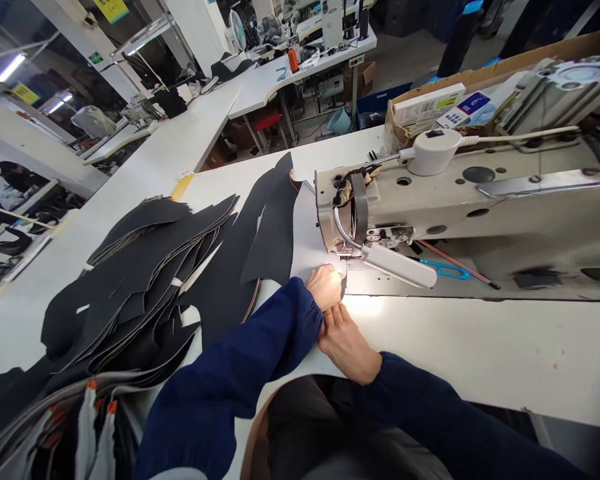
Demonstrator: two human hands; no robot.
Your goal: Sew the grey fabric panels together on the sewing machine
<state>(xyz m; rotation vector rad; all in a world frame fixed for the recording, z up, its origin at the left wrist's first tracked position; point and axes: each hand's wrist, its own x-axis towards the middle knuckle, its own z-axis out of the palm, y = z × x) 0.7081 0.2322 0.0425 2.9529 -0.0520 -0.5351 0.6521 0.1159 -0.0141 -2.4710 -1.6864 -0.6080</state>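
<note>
Under the lamp of a sewing machine (460, 207), my left hand (325, 287) rests with its fingers curled on a piece of fabric, light grey with a dark edge (344, 283). Just below it, my right hand (347, 340) touches my left, its fingers bent together at the fabric's near edge. What the fingertips pinch is hidden. The machine's needle area (347, 250) lies right above my left hand. Dark fabric pieces (273, 240) lie to the left of the light grey piece (307, 233).
Stacked dark cut pieces (130, 287) cover the table's left side. A blue tool (445, 269) and a pencil-like rod (460, 265) lie on the machine bed. Behind the machine stands a cardboard box (395, 127) with packets. The white lamp (400, 265) juts out low beside my hands.
</note>
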